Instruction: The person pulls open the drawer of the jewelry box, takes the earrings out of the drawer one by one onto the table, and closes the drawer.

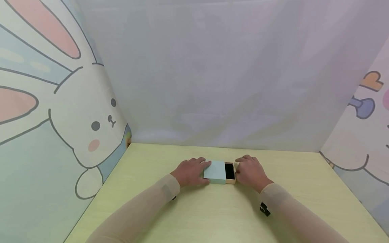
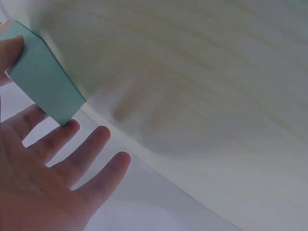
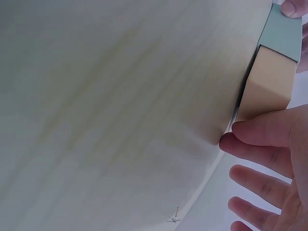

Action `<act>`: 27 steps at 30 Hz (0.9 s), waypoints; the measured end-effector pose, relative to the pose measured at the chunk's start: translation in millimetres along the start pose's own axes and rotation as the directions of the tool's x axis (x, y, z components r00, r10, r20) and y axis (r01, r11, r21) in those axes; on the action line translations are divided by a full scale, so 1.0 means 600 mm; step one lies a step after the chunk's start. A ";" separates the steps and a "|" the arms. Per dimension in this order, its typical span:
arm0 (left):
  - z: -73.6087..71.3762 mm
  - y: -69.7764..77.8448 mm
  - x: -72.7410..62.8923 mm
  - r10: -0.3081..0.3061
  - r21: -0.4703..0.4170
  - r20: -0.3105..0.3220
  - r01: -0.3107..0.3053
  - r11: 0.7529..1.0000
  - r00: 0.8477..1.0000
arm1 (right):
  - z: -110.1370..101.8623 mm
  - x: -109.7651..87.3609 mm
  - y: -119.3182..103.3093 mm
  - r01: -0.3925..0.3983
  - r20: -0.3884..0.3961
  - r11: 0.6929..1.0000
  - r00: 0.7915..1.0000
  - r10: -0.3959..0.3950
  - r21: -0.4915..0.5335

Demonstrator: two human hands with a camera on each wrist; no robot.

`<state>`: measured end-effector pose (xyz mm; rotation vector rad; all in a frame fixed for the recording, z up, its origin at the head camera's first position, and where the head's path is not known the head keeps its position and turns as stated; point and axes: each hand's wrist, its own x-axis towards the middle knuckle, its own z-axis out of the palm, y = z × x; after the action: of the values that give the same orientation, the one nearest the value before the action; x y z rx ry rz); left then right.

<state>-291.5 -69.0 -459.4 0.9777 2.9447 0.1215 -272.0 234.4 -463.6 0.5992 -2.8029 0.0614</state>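
Note:
A small mint-green drawer box (image 1: 214,171) lies on the table, its peach inner tray (image 3: 268,79) partly slid out on the right. The stretch of tray that shows is black inside. My left hand (image 1: 192,172) grips the green sleeve, thumb on the near side and fingers across the top and far side. In the left wrist view the thumb presses the sleeve (image 2: 45,74). At the tray's outer end is my right hand (image 1: 250,172), thumb and index finger pinched together against it. What exactly lies between those fingertips is hidden. The right hand's other fingers are spread loosely.
The pale wood-look table (image 1: 194,212) extends around the box. A plain whitish curtain (image 1: 212,74) hangs behind it. Cartoon-printed panels, one with a white rabbit (image 1: 82,118), stand at the left and right sides.

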 end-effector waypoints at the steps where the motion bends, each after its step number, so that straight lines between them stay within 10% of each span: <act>1: 0.000 0.000 0.000 0.001 0.000 -0.001 -0.001 1.000 1.000 | 0.000 0.000 0.000 0.002 -0.003 1.000 1.000 -0.002 -0.001; 27: 0.004 -0.007 0.001 0.010 0.011 -0.005 -0.010 1.000 1.000 | -0.005 0.005 -0.014 0.012 -0.017 1.000 1.000 -0.012 0.010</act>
<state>-294.3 -71.5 -462.4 0.9953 2.9484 0.1091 -270.3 226.2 -460.2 0.6151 -2.7836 0.0782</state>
